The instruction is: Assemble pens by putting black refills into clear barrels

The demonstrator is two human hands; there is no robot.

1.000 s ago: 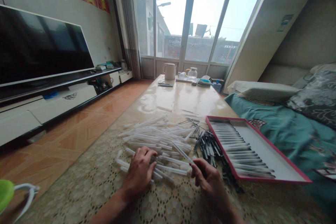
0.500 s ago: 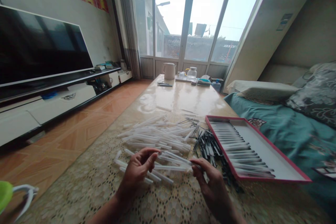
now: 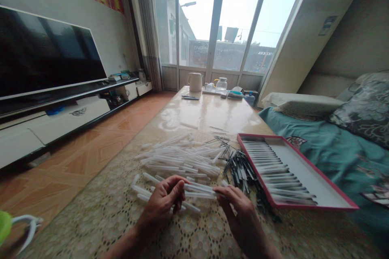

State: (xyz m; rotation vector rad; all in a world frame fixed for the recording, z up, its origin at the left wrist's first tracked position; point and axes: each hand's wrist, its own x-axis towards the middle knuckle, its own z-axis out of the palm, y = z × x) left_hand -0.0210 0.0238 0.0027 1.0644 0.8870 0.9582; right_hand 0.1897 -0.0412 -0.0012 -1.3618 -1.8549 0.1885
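Between my hands a slim translucent white tube (image 3: 199, 187) lies nearly level, low over the table. My left hand (image 3: 166, 197) pinches its left end between thumb and fingers. At the other end my right hand (image 3: 236, 201) is closed round the tube; its fingertips hide whatever else may be there. Just beyond and beneath the hands spreads a heap of similar white tubes (image 3: 179, 156). To its right is a bunch of thin black sticks (image 3: 240, 168). A red-rimmed tray (image 3: 306, 166) holds a row of white tubes with dark ends (image 3: 281, 174).
A patterned cover lies over the long table (image 3: 197, 234). At its far end stand a beige jug (image 3: 195, 82), a glass pot (image 3: 221, 85) and a tissue pack (image 3: 235, 94). A teal-covered sofa (image 3: 316, 137) runs along the right; a green-and-white object (image 3: 26, 226) is at lower left.
My hands have come slightly closer together along the tube. The right hand has shifted left, and the left hand's fingers have curled further around the tube's end.
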